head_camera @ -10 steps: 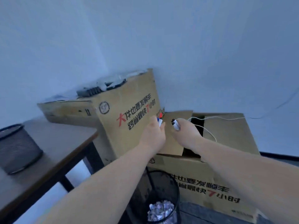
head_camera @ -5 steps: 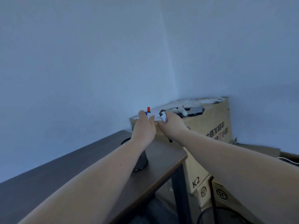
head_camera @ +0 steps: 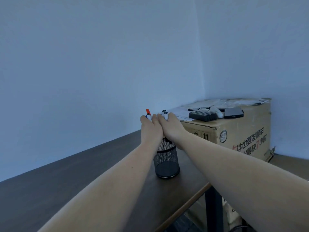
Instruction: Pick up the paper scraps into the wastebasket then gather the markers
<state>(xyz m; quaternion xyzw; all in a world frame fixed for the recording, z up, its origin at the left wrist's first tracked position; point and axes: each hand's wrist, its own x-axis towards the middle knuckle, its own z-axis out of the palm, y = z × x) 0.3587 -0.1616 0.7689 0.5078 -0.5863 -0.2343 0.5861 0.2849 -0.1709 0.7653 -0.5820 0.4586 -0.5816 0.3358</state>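
From my head view, my left hand [head_camera: 150, 129] is fisted around an orange-capped marker [head_camera: 147, 112] and my right hand [head_camera: 169, 127] around a black-capped marker [head_camera: 164, 113], knuckles pressed side by side right above the mesh pen cup [head_camera: 166, 162] on the dark table [head_camera: 75, 178], I reckon so both drop straight in. My fists hide the marker barrels and the cup's rim, so whether the tips are inside I cannot tell; the wastebasket is out of sight
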